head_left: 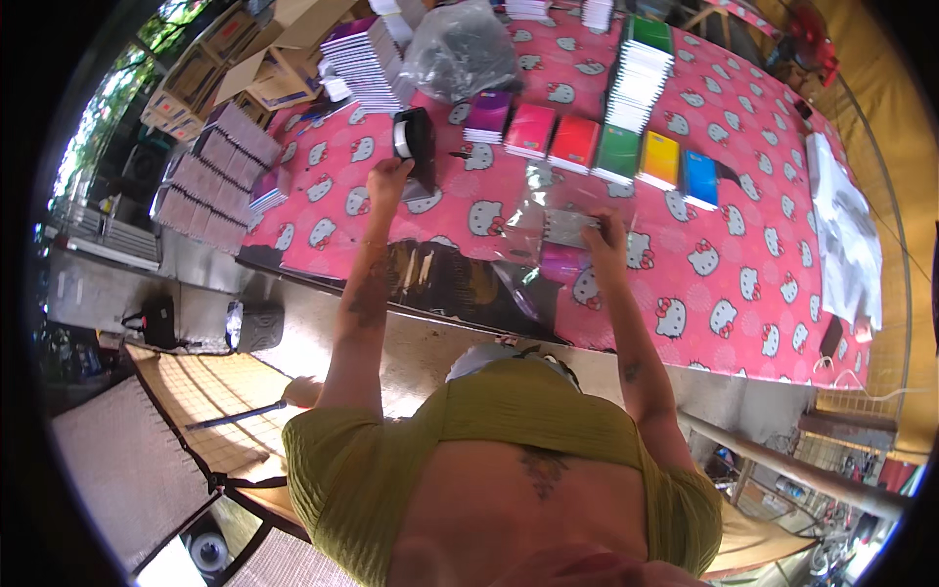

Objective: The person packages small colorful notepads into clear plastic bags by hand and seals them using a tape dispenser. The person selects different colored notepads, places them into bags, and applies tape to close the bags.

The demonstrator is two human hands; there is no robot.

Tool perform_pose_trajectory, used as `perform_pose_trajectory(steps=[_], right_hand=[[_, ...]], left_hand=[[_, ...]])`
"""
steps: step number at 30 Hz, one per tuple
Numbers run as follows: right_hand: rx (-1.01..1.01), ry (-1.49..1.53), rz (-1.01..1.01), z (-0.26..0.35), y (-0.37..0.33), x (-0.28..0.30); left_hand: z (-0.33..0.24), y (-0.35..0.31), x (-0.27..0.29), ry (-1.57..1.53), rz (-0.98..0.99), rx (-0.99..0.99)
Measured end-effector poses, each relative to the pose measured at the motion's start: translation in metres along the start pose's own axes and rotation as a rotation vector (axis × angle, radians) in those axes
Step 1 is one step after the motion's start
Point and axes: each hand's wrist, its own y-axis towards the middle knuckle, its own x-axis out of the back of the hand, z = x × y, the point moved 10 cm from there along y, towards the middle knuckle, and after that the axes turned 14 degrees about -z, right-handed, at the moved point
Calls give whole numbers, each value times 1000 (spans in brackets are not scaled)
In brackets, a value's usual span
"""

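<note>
At the left of the table, my left hand (391, 176) is closed in a pinch at the lower edge of the tape roll on a black tape dispenser (421, 157). Any strip between the fingers is too small to see. My right hand (608, 235) grips the right side of a spiral notebook (567, 231) in a clear plastic bag (528, 210). This bundle lies near the table's front edge and shows grey with purple below. Beyond it runs a row of small notebooks: purple (487, 115), pink (531, 129), red (574, 144), green (617, 154), yellow (659, 159) and blue (699, 178).
A pink cartoon-cat tablecloth (724, 254) covers the table. Tall notebook stacks (638, 88) and a filled plastic bag (462, 54) stand at the back. More notebook stacks (215, 181) and cardboard boxes (274, 68) are left; white plastic bags (843, 235) lie right.
</note>
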Motion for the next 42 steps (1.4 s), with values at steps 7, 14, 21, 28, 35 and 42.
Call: perform_pose_trajectory(steps=[7,14,21,28,35,42], right_hand=[[-55,-50,22,2,-6,-2],[2,-48,21,1,-6,7],[-9,-40,25,5,-6,-4],[-8,34,69,4,-4,-1],[-48,114,60,4,-5,-5],[71,-239,-408,-61,-57,94]], left_hand=[[62,-28,-6,-537,24,439],[64,-39,18,202,73,123],[-259,-176,-19,-312,840,-951],[-298,-266,-130,396,1280,-1511],[-159,-262,-197,-69,1821,-156],[-269,-215,-71,-488,616,-690]])
